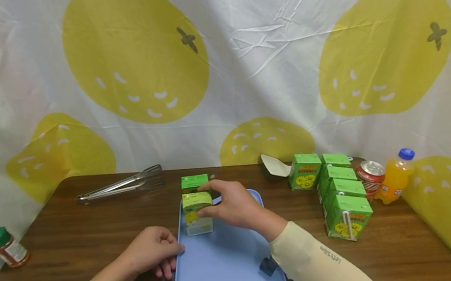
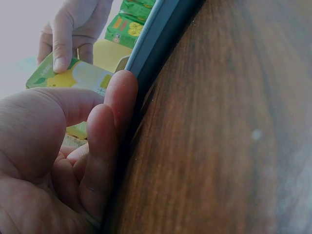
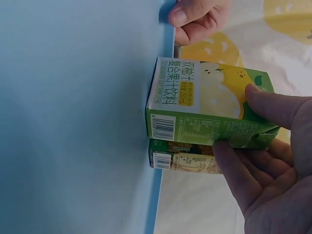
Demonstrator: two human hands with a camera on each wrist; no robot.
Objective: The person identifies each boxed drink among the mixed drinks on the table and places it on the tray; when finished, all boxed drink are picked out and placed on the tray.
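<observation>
My right hand [image 1: 232, 204] grips a green and yellow juice carton [image 3: 195, 102] by its upper part, thumb on one side and fingers on the other. The carton stands upright at the far left of a blue tray [image 1: 229, 269]. Right behind it is a second, darker green drink carton [image 1: 194, 182], partly hidden by the first. At the tray's left edge, my left hand [image 1: 153, 252] pinches the rim, with its thumb on top and the other fingers curled beside it. In the left wrist view, its fingertips [image 2: 122, 87] lie right at that rim.
Several green drink cartons [image 1: 341, 190] stand at the right, beside a red soda can [image 1: 371, 175] and an orange drink bottle [image 1: 395, 177]. A white scoop-like dish [image 1: 275, 165] lies behind them. Metal tongs [image 1: 120, 183] lie at the back left, and a green-capped jar [image 1: 7, 247] stands far left.
</observation>
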